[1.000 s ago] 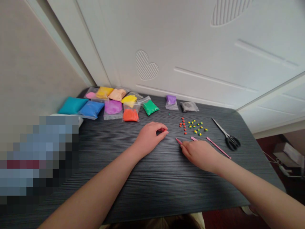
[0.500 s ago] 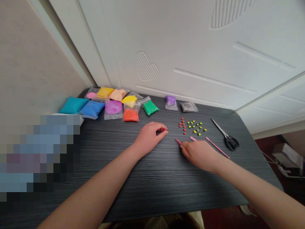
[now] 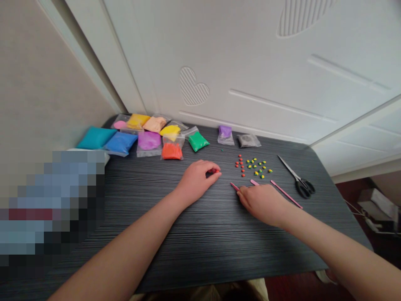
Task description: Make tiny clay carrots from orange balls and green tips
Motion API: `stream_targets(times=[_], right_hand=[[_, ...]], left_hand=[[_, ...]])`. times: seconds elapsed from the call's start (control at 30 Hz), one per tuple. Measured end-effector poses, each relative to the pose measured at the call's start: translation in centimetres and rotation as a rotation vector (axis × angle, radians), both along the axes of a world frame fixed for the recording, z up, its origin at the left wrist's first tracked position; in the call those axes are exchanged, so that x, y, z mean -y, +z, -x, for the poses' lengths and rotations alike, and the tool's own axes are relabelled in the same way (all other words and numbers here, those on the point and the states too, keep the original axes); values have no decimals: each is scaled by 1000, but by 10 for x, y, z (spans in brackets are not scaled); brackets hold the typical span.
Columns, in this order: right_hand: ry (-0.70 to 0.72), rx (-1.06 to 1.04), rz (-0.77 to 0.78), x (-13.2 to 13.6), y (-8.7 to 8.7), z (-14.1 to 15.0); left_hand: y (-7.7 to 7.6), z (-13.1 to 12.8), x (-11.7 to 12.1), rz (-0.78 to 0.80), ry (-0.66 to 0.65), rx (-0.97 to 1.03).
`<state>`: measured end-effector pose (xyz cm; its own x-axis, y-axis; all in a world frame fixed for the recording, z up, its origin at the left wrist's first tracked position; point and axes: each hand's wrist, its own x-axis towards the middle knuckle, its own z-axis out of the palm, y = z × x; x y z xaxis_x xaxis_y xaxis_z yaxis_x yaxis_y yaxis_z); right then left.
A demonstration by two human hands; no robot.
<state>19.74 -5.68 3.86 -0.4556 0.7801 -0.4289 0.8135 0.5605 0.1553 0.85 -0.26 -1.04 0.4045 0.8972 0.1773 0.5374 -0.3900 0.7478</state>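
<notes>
Between thumb and fingertips, my left hand [image 3: 197,180] pinches a small red clay piece [image 3: 217,170] just above the dark table [image 3: 188,246]. My right hand [image 3: 261,202] is closed on a pink modelling tool [image 3: 234,186], its pointed tip aimed toward my left hand but apart from it. A second pink tool [image 3: 254,182] lies partly hidden behind the right hand, and a thin pink stick [image 3: 286,194] lies to its right. Beyond the right hand sit several tiny red pieces [image 3: 242,170] in rows, with several yellow-and-green pieces [image 3: 256,173] beside them.
Black-handled scissors [image 3: 302,186] lie at the right. Along the back are bags of coloured clay, including orange-red [image 3: 172,151], green [image 3: 198,141], purple [image 3: 224,132] and grey [image 3: 248,140]. A white panelled door [image 3: 238,62] rises behind the table. A blurred patch [image 3: 62,188] covers the left side.
</notes>
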Motion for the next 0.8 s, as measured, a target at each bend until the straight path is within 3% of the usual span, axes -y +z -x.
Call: stream_targets(times=[0.8], right_hand=[[-23, -115, -49, -1, -13, -3]], left_hand=[[-4, 0, -2, 17, 0, -4]])
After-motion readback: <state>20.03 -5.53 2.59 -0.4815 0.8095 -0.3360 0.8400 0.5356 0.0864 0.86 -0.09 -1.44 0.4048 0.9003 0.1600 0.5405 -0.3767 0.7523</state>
